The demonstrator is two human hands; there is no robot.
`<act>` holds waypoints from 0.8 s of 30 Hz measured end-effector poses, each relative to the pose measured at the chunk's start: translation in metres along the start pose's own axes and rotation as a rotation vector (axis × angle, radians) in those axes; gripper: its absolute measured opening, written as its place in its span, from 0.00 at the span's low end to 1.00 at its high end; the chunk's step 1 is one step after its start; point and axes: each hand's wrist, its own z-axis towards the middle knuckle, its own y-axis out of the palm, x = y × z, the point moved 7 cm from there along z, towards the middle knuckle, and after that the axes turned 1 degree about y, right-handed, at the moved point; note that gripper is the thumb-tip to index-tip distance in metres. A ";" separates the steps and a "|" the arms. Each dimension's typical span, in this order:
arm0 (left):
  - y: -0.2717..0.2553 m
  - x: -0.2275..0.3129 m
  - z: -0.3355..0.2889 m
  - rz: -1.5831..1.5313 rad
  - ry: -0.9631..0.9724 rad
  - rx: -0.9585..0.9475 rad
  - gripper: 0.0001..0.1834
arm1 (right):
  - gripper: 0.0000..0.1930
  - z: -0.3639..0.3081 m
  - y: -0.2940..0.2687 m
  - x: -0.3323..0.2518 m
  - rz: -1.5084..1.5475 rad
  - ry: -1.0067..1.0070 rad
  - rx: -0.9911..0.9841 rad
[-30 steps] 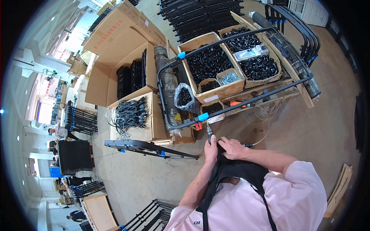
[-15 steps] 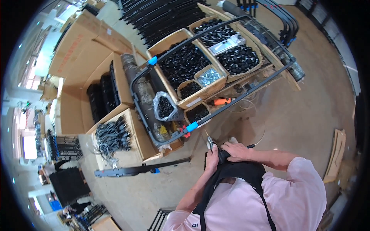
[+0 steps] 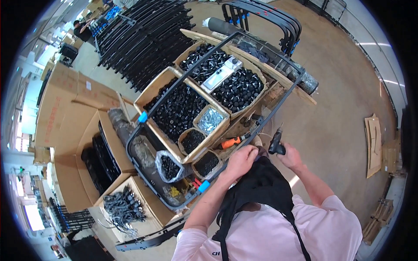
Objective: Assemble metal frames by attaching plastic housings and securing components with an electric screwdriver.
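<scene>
My right hand (image 3: 290, 156) is wrapped round the grip of a black power screwdriver (image 3: 277, 142), its bit pointing up and away from me. My left hand (image 3: 243, 162) is closed in front of my black apron, beside the near bar of a black tubular frame (image 3: 270, 116). Whatever its fingers hold, if anything, is hidden. The frame carries blue clips (image 3: 203, 186) and lies across boxes of small parts. Just beyond my left hand is an orange-and-black tool (image 3: 230, 142).
A divided wooden box (image 3: 152, 87) holds black plastic caps (image 3: 237, 91) and bright metal screws (image 3: 210, 119). Left of it are a plastic bag of black parts (image 3: 169, 168), a cable bundle (image 3: 124, 208) and a large cardboard box (image 3: 65, 174). Black racks (image 3: 143, 39) are stacked behind.
My hands, both at the screwdriver before, are now apart. The screwdriver has gone right in my right hand; my left hand has come to the frame's near bar. The view has shifted.
</scene>
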 end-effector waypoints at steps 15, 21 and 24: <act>0.008 -0.126 0.311 0.533 -0.525 0.074 0.25 | 0.37 0.300 -0.024 0.043 -0.102 -0.072 -0.011; 0.013 -0.131 0.333 0.524 -0.427 -0.089 0.23 | 0.38 0.327 -0.014 0.068 -0.200 -0.038 -0.161; -0.013 -0.134 0.322 0.492 -0.439 -0.041 0.23 | 0.35 0.304 -0.031 0.055 -0.256 -0.239 -0.102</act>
